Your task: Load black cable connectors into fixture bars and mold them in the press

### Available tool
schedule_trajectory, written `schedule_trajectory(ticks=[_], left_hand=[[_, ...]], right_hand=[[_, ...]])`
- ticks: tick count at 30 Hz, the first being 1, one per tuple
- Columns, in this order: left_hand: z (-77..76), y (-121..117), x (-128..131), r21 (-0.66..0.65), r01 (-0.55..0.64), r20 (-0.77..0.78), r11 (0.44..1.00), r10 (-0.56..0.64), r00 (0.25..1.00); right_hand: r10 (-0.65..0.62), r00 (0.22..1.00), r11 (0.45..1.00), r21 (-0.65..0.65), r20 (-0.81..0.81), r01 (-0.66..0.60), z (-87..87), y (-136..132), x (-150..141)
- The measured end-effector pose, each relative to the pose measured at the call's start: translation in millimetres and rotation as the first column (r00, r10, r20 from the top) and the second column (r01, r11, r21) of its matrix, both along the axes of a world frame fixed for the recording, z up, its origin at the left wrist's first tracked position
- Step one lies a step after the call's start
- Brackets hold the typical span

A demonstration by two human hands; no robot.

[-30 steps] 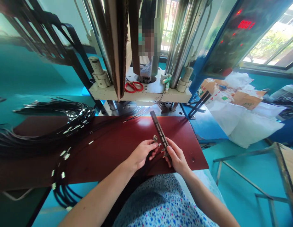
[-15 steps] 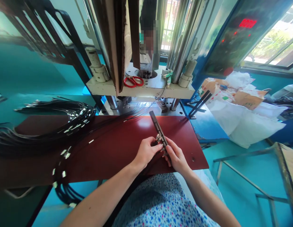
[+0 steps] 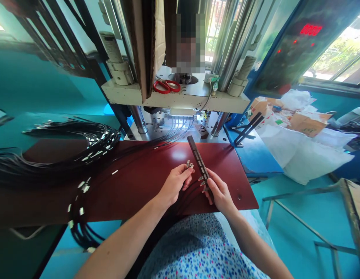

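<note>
Apparently loading cable connectors [image 3: 189, 165] into a slotted bar [image 3: 199, 161].
The left hand [image 3: 176, 182] pinches connectors just left of the bar, which the right hand [image 3: 220, 190] grips; next likely calls for slot alignment.

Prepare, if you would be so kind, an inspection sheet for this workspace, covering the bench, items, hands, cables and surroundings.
Surface: red-brown tabletop, with cables lying on it.
Work items: dark slotted bar, held slantwise; small metal pieces just left of it, apart from it.
Clutter: red-handled scissors on the press's pale plate.
Hands: left hand pinches the small metal pieces; right hand grips the bar's lower part.
Cables: thick black bundle on the left; a smaller cable loop hangs over the near edge.
Surroundings: control panel with lit red digits; white sacks at right.
</note>
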State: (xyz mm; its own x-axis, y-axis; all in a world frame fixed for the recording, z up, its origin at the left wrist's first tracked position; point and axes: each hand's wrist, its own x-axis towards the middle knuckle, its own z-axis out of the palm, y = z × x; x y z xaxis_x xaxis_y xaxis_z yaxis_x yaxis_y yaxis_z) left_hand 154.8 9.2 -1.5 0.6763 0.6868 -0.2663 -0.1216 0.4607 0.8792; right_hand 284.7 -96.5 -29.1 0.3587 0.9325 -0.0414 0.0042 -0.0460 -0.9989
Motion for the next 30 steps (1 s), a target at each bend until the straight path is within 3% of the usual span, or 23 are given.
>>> schedule_trajectory(ticks=[8,16,21,23,27,30], left_hand=[[5.6,3,6,-0.037,0.138,-0.170,0.990,-0.142,0.975],[15.6,-1,10,0.026,0.028,-0.153,0.999,-0.024,0.988],[7.6,1,8,0.118,0.032,-0.156,0.993,-0.014,0.988],[2.9,4,5,0.149,-0.021,-0.128,0.989,0.040,0.991],[-2.8,11,-1,0.053,-0.154,-0.049,0.987,0.157,0.986],[-3.5,10,-2,0.009,-0.094,-0.034,0.996,0.094,0.995]], right_hand=[[0.068,0.998,0.998,-0.008,-0.016,-0.068,0.8,-2,5],[0.151,0.986,0.986,-0.075,0.068,-0.146,8.5,1,7],[0.140,0.985,0.988,-0.074,0.104,-0.132,5.5,2,5],[0.112,0.991,0.993,-0.048,0.069,-0.108,2.4,1,5],[0.087,0.996,0.996,-0.027,0.009,-0.087,0.0,0,6],[0.092,0.996,0.995,-0.043,-0.018,-0.093,3.0,0,7]])
